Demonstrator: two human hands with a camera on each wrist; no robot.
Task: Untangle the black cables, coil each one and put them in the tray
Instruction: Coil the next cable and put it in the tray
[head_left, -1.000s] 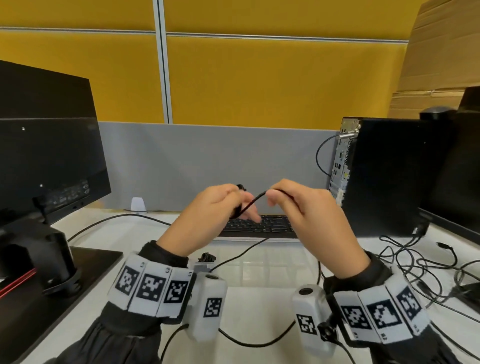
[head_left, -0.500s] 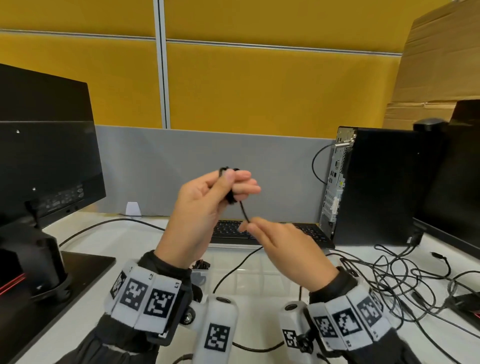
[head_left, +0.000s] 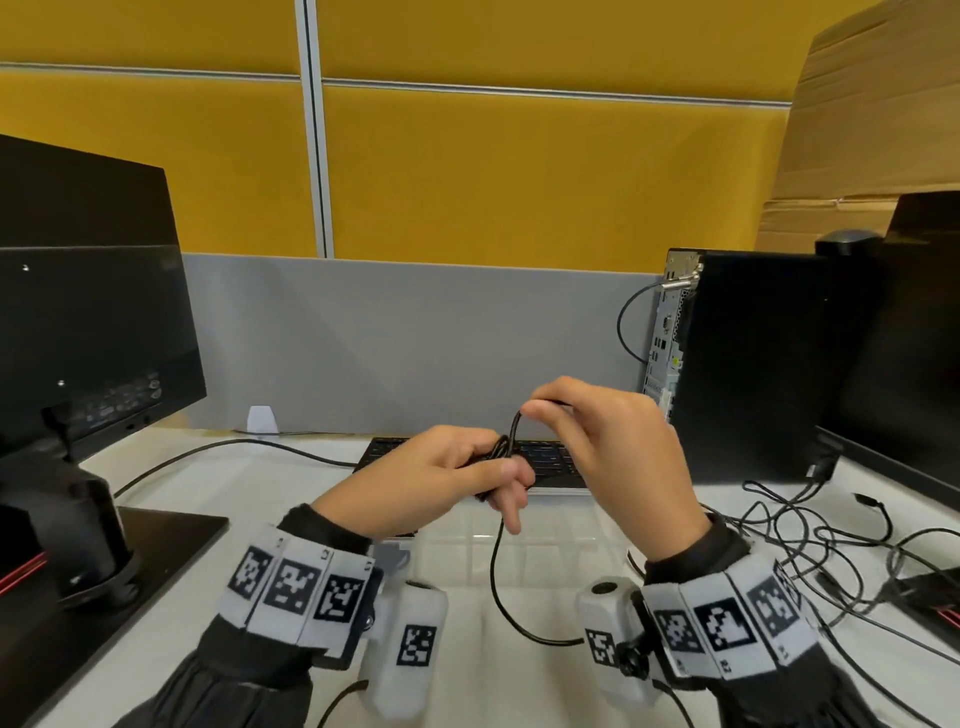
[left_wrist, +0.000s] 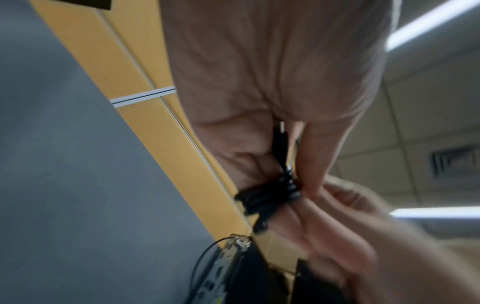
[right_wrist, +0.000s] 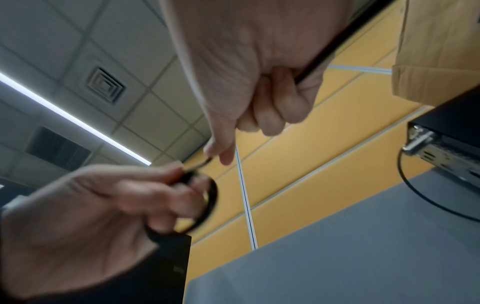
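Head view gives us both hands raised above the worktop (head_left: 311, 499), close together at the centre. Our left hand (head_left: 431, 478) has its fingers curled round a small coil of black cable (head_left: 501, 449), while our right hand (head_left: 608, 447), at 1 o'clock from the left, pinches the strand rising off that coil. From the coil a free length droops toward 6 o'clock over the clear tray (head_left: 519, 551) and curves across the worktop. At 3 o'clock a tangle of black cables (head_left: 810, 540) lies beside the computer tower (head_left: 748, 364).

Left wrist view adds what the head view hides: several turns wound round the left fingers (left_wrist: 249, 164). Right wrist view shows the coil as an open loop and the right thumb and forefinger (right_wrist: 223, 152) closed on the strand.
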